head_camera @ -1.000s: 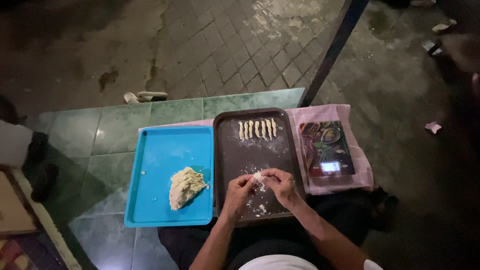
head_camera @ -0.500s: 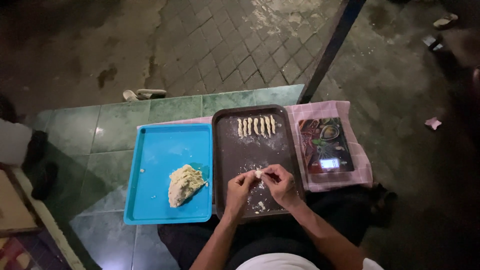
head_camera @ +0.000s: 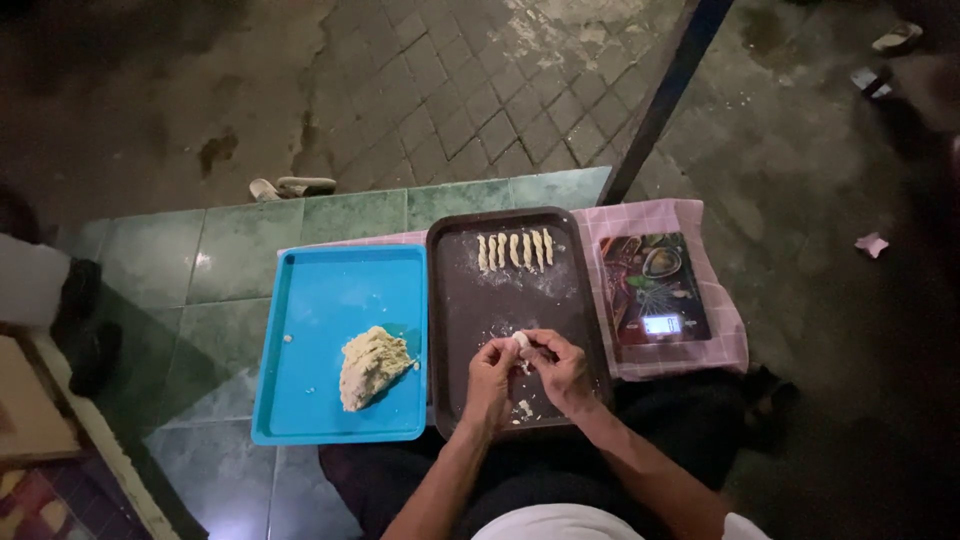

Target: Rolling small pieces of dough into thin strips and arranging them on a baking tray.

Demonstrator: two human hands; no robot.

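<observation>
Both hands, left (head_camera: 493,368) and right (head_camera: 562,362), pinching a dough piece (head_camera: 520,343) over the brown tray (head_camera: 450,330); shaping underway, likely rolling next.

Small dough piece (head_camera: 521,342) mostly hidden between both grips, its shape too small to tell.

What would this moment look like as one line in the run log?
hands: left hand and right hand pinch small dough piece | over: dark tray | nearby: dough lump on blue tray
</observation>
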